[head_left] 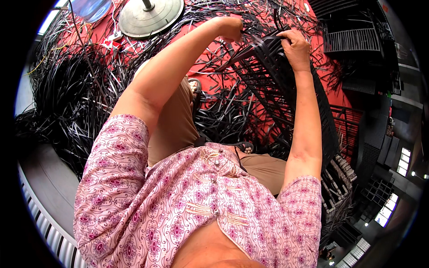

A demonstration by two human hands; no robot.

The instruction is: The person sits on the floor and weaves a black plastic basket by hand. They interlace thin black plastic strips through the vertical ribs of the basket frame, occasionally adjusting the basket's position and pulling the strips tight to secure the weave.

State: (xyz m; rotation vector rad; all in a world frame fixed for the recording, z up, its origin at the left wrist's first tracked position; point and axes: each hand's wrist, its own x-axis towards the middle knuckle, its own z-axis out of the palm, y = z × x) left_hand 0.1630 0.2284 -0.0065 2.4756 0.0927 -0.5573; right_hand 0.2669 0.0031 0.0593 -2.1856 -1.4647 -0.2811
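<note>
Right hand's (pixel 296 49) grip pinches black strips (pixel 269 44) at far end of black woven frame (pixel 273 87), right of centre. Left hand (pixel 229 29) curled, far, left of it; can't tell what it pinches. Scraps (pixel 223 118) litter red floor (pixel 333 97).

No text, label, brand, number or sign can be read. The red-and-white item (pixel 111 45) near the round base (pixel 167 18) is too small to tell whether it bears print; the shirt (pixel 178 196) shows pattern, no legible lettering.
</note>
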